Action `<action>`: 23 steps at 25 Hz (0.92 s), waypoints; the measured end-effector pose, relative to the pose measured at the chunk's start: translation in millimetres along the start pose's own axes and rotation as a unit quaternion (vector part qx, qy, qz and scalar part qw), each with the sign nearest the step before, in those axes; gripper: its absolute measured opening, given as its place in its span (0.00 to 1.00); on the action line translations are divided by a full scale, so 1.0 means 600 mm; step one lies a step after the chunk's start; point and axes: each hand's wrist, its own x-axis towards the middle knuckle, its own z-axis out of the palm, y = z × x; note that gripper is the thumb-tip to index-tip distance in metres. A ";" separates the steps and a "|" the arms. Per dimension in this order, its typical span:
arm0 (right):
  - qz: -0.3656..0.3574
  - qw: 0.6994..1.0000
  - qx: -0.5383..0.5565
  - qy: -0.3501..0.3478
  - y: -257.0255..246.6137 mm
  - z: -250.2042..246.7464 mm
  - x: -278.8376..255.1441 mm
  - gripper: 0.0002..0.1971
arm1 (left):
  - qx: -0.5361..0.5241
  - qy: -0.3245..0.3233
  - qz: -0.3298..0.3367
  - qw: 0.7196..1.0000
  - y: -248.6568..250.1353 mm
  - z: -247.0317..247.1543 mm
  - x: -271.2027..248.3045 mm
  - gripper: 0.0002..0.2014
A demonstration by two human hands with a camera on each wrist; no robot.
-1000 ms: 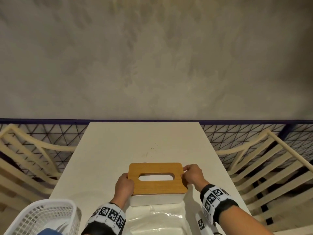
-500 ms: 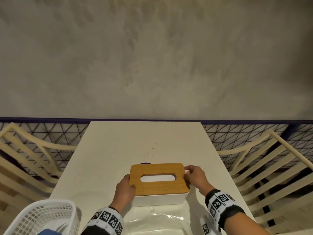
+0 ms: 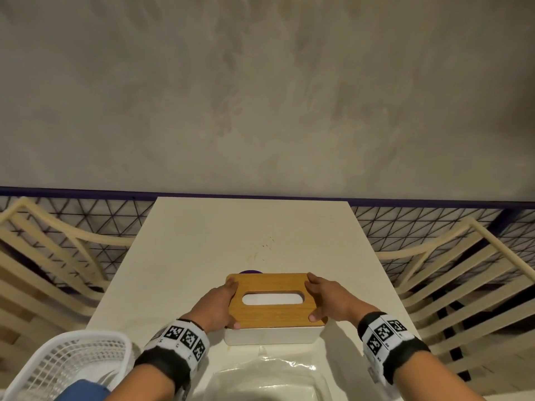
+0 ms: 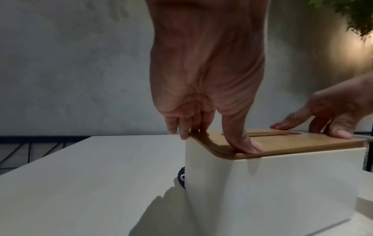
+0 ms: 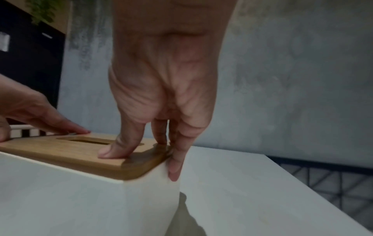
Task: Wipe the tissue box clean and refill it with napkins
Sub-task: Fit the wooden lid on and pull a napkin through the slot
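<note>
Two hands | left grip (image 3: 219, 304), right grip (image 3: 328, 300) pinching wooden lid (image 3: 276, 314) | labels: apparently none

The box (image 3: 273, 335) stands on the table (image 3: 188, 256), toward its near edge, with the lid (image 3: 273, 314) on top. The left hand (image 3: 215, 306) is at the lid's left end, the right hand (image 3: 330, 302) at its right end — each with the thumb on top and fingers over the edge. Behind the box, a small round thing (image 3: 250, 271) peeks out (mostly hidden). A plastic bag (image 3: 266, 377) lies in front of the box; a basket (image 3: 63, 369) sits at the near left corner. Chairs (image 3: 49, 256) flank the table — a wall (image 3: 260, 96) stands beyond.
</note>
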 end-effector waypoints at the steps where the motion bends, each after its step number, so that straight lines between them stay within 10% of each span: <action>1: 0.000 0.999 0.046 0.004 0.006 0.012 -0.003 0.43 | 0.006 0.007 0.002 1.000 -0.002 0.005 0.002 0.48; 5: -0.002 0.991 0.131 0.023 0.017 0.028 -0.017 0.41 | 0.070 0.031 0.001 0.997 -0.011 0.011 0.003 0.47; 15: -0.146 0.969 -0.180 0.086 -0.049 -0.004 -0.006 0.12 | -0.034 0.131 0.032 0.990 0.000 0.024 0.011 0.46; 23: -0.280 0.916 -0.288 0.011 -0.114 -0.011 0.086 0.17 | 0.011 0.088 0.041 0.995 -0.009 0.035 0.032 0.53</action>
